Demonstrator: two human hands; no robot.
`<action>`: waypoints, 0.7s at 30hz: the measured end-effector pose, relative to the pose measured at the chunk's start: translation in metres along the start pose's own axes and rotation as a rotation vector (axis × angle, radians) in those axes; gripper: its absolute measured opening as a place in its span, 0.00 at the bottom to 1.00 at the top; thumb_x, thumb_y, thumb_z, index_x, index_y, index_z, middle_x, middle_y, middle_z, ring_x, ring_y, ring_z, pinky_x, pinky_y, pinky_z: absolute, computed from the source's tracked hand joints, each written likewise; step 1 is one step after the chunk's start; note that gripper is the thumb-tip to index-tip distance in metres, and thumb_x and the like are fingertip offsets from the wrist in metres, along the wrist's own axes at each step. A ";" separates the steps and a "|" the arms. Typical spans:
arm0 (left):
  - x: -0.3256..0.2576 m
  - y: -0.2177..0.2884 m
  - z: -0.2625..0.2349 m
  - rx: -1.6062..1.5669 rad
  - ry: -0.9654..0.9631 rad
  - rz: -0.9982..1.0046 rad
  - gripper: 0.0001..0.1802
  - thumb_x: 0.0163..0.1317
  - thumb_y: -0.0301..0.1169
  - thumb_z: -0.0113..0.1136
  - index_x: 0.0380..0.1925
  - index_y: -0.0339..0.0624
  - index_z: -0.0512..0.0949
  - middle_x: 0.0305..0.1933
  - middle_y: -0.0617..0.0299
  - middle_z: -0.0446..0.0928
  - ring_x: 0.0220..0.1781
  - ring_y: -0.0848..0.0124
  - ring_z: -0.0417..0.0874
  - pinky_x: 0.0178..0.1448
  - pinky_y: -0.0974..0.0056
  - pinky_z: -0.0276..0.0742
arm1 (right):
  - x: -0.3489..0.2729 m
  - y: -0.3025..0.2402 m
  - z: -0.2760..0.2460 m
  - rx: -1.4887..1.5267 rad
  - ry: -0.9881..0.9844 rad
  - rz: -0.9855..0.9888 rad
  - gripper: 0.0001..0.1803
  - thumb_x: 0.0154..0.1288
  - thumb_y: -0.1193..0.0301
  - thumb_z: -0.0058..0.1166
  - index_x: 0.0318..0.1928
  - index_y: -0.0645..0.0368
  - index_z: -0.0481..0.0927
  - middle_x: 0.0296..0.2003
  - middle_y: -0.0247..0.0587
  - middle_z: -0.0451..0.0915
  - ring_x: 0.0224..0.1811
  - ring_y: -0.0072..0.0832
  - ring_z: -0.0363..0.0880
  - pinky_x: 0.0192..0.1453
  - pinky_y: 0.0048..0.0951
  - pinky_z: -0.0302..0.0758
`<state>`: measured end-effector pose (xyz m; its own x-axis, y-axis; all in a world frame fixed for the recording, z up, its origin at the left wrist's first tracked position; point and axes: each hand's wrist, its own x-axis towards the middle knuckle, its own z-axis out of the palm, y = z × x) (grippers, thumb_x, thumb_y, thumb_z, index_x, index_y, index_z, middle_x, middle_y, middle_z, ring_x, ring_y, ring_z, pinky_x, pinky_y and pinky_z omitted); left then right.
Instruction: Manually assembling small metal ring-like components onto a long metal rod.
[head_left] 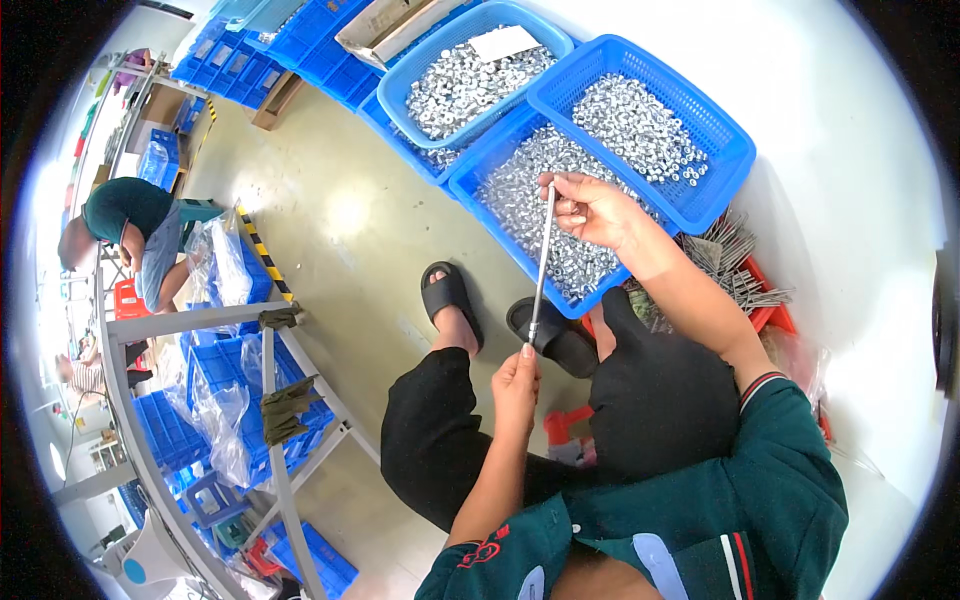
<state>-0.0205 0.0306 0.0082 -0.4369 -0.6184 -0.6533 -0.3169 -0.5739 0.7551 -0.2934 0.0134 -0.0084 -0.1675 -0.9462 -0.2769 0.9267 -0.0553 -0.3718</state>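
Note:
A long thin metal rod (541,262) runs between my two hands. My right hand (592,207) pinches its upper end above a blue basket (497,150) filled with small silver nuts. My left hand (517,377) grips the rod's lower end over my knees, which are in black trousers. A second blue basket (712,120) of nuts sits just to the right, overlapping the first.
A round blue tub (425,55) of nuts with a white card lies behind the baskets. A red tray (772,312) holds several metal rods at right. Grey metal shelving (275,420) with blue bins stands at left, where another person (130,225) bends over. My sandalled feet rest on the floor.

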 end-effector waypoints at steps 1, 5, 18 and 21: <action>-0.001 0.003 0.000 0.004 0.003 -0.005 0.21 0.61 0.47 0.49 0.14 0.47 0.65 0.10 0.76 0.55 0.09 0.86 0.51 0.13 0.77 0.43 | 0.000 0.000 0.002 -0.005 -0.036 0.005 0.12 0.60 0.71 0.50 0.42 0.65 0.73 0.32 0.36 0.74 0.22 0.15 0.64 0.19 0.14 0.60; 0.000 0.000 -0.003 0.023 0.004 0.025 0.21 0.61 0.46 0.48 0.15 0.47 0.65 0.10 0.76 0.55 0.09 0.86 0.51 0.13 0.76 0.43 | -0.005 -0.009 0.008 -0.095 -0.020 -0.012 0.09 0.61 0.73 0.49 0.40 0.65 0.73 0.31 0.37 0.75 0.20 0.14 0.62 0.19 0.14 0.60; 0.011 0.006 -0.012 0.135 0.133 0.155 0.21 0.61 0.44 0.50 0.13 0.45 0.66 0.12 0.76 0.58 0.12 0.86 0.53 0.16 0.77 0.46 | -0.010 0.033 0.028 -0.988 -0.168 0.314 0.10 0.53 0.66 0.58 0.34 0.56 0.78 0.17 0.24 0.68 0.15 0.11 0.59 0.16 0.16 0.53; 0.009 0.012 -0.009 0.083 0.136 0.113 0.21 0.61 0.44 0.50 0.13 0.45 0.66 0.12 0.76 0.58 0.12 0.86 0.53 0.15 0.77 0.45 | -0.010 0.032 0.013 -0.822 -0.155 0.376 0.12 0.56 0.67 0.53 0.39 0.62 0.75 0.21 0.29 0.70 0.18 0.14 0.62 0.19 0.16 0.58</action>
<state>-0.0208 0.0135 0.0107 -0.3580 -0.7463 -0.5612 -0.3428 -0.4540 0.8224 -0.2579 0.0171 -0.0060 0.1985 -0.8913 -0.4077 0.3699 0.4534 -0.8109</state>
